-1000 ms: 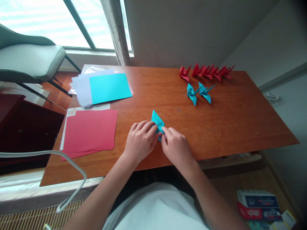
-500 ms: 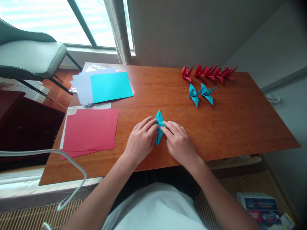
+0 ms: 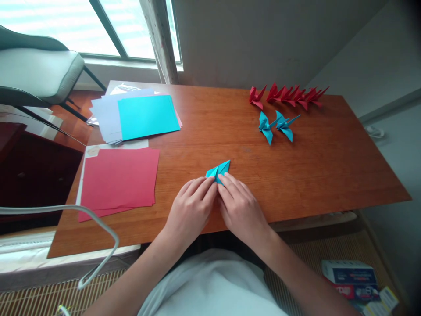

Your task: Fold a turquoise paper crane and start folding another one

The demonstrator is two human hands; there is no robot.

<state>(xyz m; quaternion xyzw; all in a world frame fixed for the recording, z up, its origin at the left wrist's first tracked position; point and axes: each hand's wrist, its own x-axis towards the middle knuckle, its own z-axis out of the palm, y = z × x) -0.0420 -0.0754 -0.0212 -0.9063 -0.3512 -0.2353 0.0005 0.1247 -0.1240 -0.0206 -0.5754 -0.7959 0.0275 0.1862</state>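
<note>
Between my hands, near the front edge of the table, is a small folded piece of blue paper (image 3: 222,168) with pointed ends and a crease showing on top. My left hand (image 3: 194,199) grips its near left side, fingers bent and pressed together. From the other side, my right hand (image 3: 239,198) pinches the paper's near right part. The fingers hide the lower portion of the paper. Two blue origami cranes (image 3: 284,126) stand farther back to the right, with a row of several red origami cranes (image 3: 296,95) behind them.
Red paper sheets (image 3: 120,177) lie at the left of the wooden table (image 3: 315,171). Behind them is a stack topped by blue sheets (image 3: 149,117). A white cable (image 3: 105,226) arches at the lower left. A chair (image 3: 42,72) stands by the window.
The folded blue paper has turned from upright diamond to a slanted, wider shape with its point toward the upper right. Both hands have shifted slightly nearer to my body and closer together.
</note>
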